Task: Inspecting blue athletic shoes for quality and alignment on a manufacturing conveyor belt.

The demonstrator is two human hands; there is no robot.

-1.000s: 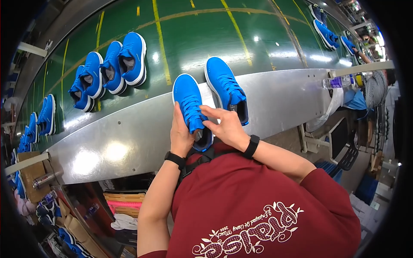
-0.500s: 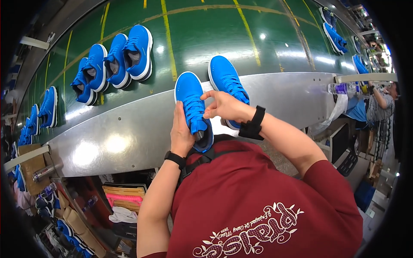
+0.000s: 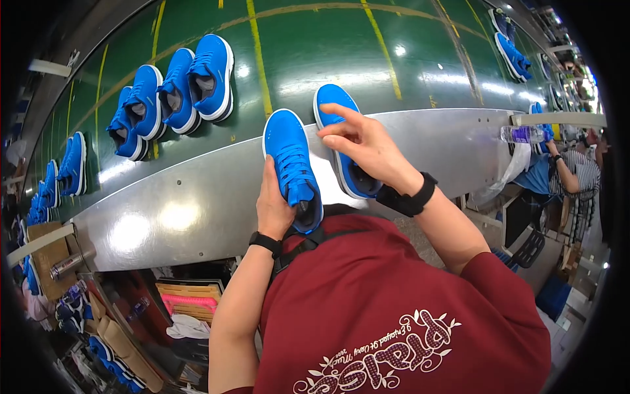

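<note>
My left hand [image 3: 275,200] is closed around the left side of a blue sneaker [image 3: 289,144], near its heel. This sneaker has blue laces and a white sole edge, and its toe points away from me over the metal ledge [image 3: 190,197]. Just to its right lies a second blue sneaker [image 3: 333,98], its heel toward me. Above that second sneaker is my right hand [image 3: 377,148], open, with thumb and forefinger apart and nothing visible between them. It covers the middle of that sneaker and its laces.
Beyond the ledge runs a green work surface [image 3: 315,52] with yellow lines. Several blue sneakers [image 3: 211,82] stand in a row on it at the left, others at the far right. A clear bottle [image 3: 523,134] lies at the right, near another person [image 3: 574,171] in a striped top.
My right hand has come away from the held sneaker's laces and moved right, over the second sneaker. My left hand keeps its hold, and the held sneaker has shifted slightly left.
</note>
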